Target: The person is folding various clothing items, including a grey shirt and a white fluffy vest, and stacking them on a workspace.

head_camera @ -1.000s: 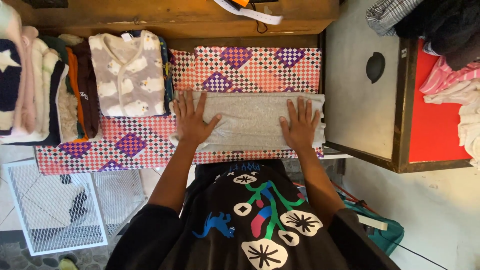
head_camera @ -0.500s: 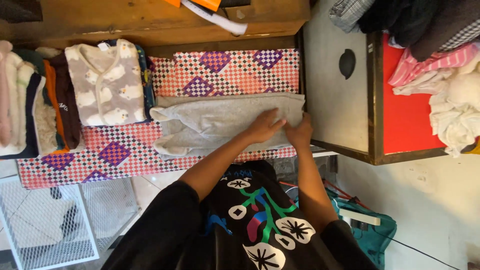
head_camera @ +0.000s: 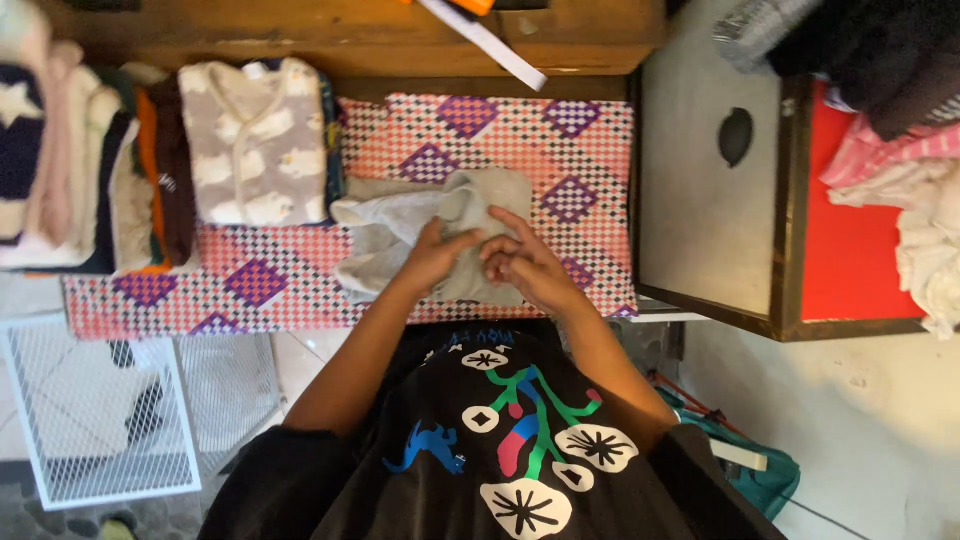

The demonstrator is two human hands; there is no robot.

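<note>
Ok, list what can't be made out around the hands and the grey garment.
Head view only:
- Grey garment: its kind is unclear; folded over, with the left hand and right hand covering its middle.
- Folded stack: cut off by the left edge.
- Clothes pile: cut by the right edge and blurred.
- Both palms: hidden, facing down.

I'm in a black short-sleeved shirt (head_camera: 500, 440), printed with white flowers, a green stem, a blue animal; arms bare.
</note>
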